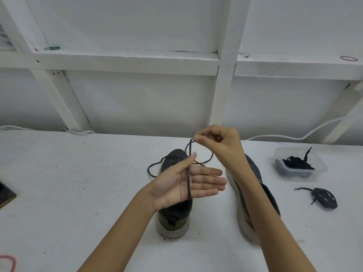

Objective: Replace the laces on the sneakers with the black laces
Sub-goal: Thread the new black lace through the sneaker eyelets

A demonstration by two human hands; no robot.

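Observation:
Two dark grey sneakers stand on the white table. The left sneaker (pixel 173 218) is upright, heel toward me, partly behind my left hand (pixel 188 183). The right sneaker (pixel 253 199) lies mostly hidden under my right forearm. A dark lace (pixel 189 185) runs across my left palm, pinched between thumb and flat fingers. It rises to my right hand (pixel 216 142), whose fingertips pinch it above the shoe's toe. Loose loops of the lace trail on the table past the toe.
A clear plastic container (pixel 318 163) with black laces sits at the right. A coiled black lace (pixel 322 198) lies in front of it. A white cable (pixel 294 136) runs along the back edge. A dark object (pixel 5 195) is at the left edge, a red band (pixel 8 262) at the bottom left.

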